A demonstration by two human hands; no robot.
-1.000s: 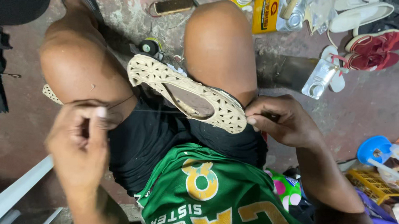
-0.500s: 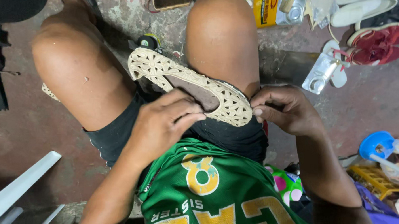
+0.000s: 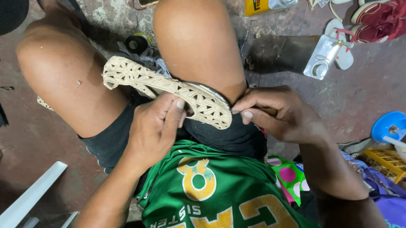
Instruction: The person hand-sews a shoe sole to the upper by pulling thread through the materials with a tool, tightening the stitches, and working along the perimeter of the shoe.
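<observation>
A cream shoe (image 3: 141,78) with a cut-out flower pattern lies between my knees, its toe pointing left. My left hand (image 3: 155,126) grips its near edge at the middle, fingers curled over the opening. My right hand (image 3: 275,112) pinches a thin metal needle-like tool (image 3: 237,111) against the shoe's heel end. I sit with bare knees, black shorts and a green jersey.
A black thread spool (image 3: 136,43) lies on the stained concrete floor between my legs. A yellow can (image 3: 256,3), red sandals (image 3: 379,17) and a metal tin (image 3: 322,62) are at the top right. A blue lid (image 3: 389,125) and yellow crate (image 3: 390,163) sit right. White strips (image 3: 29,198) lie at the bottom left.
My left hand came down from pulling thread out to the left and now holds the shoe. My right hand stays at the heel end.
</observation>
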